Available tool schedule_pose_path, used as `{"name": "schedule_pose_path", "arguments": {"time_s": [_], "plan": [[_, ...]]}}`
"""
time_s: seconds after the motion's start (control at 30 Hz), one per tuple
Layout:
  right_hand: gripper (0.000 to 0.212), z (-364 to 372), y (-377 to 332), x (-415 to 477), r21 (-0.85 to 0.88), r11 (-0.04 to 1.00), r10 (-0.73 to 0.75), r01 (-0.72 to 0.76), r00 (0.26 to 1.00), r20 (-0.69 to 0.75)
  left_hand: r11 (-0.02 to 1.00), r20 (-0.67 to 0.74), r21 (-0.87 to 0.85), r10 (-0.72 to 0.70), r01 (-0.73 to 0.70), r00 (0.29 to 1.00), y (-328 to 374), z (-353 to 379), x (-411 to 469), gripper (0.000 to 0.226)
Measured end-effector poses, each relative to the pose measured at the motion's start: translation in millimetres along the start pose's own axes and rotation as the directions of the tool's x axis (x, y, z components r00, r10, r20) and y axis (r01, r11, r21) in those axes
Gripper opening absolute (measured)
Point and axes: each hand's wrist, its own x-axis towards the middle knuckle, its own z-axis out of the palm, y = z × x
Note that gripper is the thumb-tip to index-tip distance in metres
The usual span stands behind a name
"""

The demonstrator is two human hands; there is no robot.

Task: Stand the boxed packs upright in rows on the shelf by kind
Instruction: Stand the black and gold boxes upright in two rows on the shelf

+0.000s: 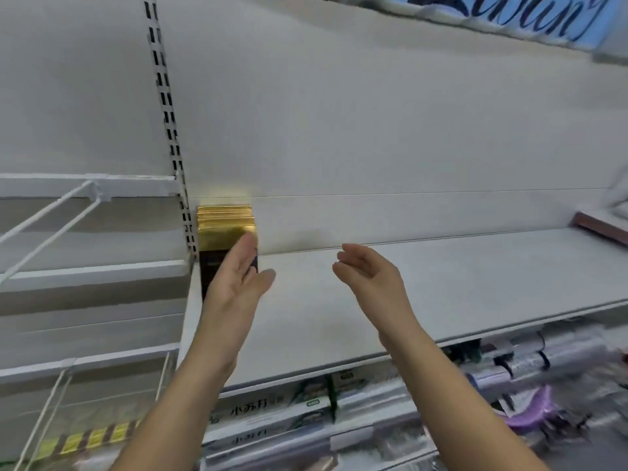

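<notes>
Both hands reach over the white shelf (pixel 441 283) with straight fingers, holding nothing. The left hand (pixel 238 277) lies flat against the front of the gold-topped black packs (pixel 224 229). These stand upright in a row at the far left corner. The right hand (pixel 370 273) floats apart, palm facing left. More boxes (pixel 272 413) sit below.

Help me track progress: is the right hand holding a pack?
No, the right hand is open and empty, apart from the gold-topped packs.

Front pack (pixel 211 268) partly behind left hand (pixel 238 280); lower-shelf goods (pixel 523 368) blurred
</notes>
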Motion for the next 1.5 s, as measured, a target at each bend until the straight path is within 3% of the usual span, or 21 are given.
{"name": "schedule_pose_path", "arguments": {"time_s": [0.27, 0.43, 0.63, 0.9, 1.03, 1.37, 1.5], "plan": [[0.037, -212.0, 28.2, -52.8, 0.047, 0.999, 0.006, 0.003, 0.979, -0.205, 0.992, 0.382, 0.025, -0.127, 0.127, 0.916, -27.5, 216.7, -27.5, 0.050], [0.040, -381.2, 54.6, -97.6, 0.031, 0.999, 0.031, -0.022, 0.936, -0.351, 0.984, 0.545, -0.014, -0.144, 0.180, 0.826, -26.6, 387.6, -70.4, 0.072], [0.043, -534.7, 70.4, -142.7, -0.012, 0.998, 0.047, -0.062, 0.859, -0.509, 0.979, 0.672, 0.025, -0.165, 0.200, 0.722, -31.0, 549.3, -115.6, 0.063], [0.048, -661.5, 99.1, -138.7, -0.001, 0.997, 0.059, -0.076, 0.776, -0.628, 0.988, 0.768, 0.048, -0.131, 0.147, 0.627, -51.0, 707.7, -129.6, 0.059], [0.047, -727.7, 116.0, -109.4, -0.036, 0.994, 0.060, -0.108, 0.766, -0.640, 0.986, 0.772, 0.018, -0.119, 0.165, 0.624, -73.5, 788.7, -114.1, 0.046], [0.046, -892.8, 153.5, 2.4, -0.008, 0.991, 0.097, -0.132, 0.765, -0.636, 0.978, 0.721, 0.031, -0.165, 0.206, 0.673, -105.9, 973.5, -38.7, 0.043], [0.048, -958.5, 174.3, 30.9, 0.002, 0.991, 0.107, -0.135, 0.773, -0.626, 0.984, 0.701, 0.085, -0.171, 0.156, 0.693, -116.8, 1037.3, -28.8, 0.043]]}}
